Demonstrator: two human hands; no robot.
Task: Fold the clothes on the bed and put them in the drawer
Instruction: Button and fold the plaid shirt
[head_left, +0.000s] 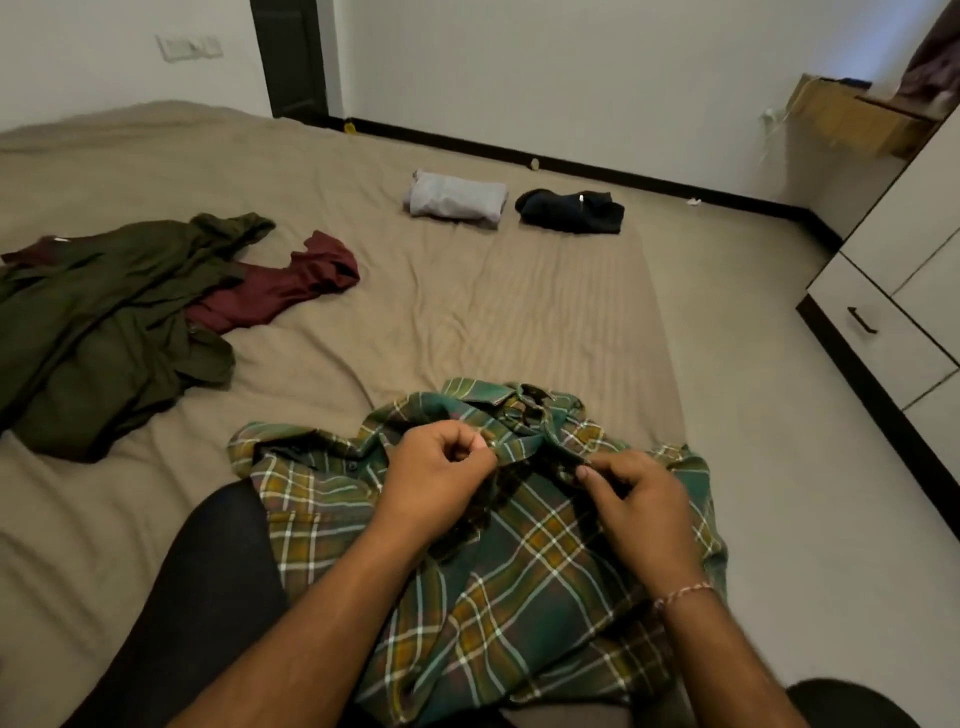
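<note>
A green and yellow plaid shirt (519, 587) lies spread on the bed (467, 312) right in front of me, collar at the far end. My left hand (436, 473) pinches the shirt's front edge just below the collar. My right hand (639, 499) pinches the opposite front edge, a short gap from the left hand. An olive green garment (104, 332) lies crumpled at the left with a maroon garment (291, 286) partly under it. Two folded pieces rest at the far side: a light grey one (457, 200) and a dark navy one (571, 210).
A white drawer unit (883, 332) with a dark handle stands at the right, beside the bed, its drawers closed. My knees in dark trousers (208, 597) rest on the bed at the lower left. A cardboard box (841, 114) sits in the far right corner.
</note>
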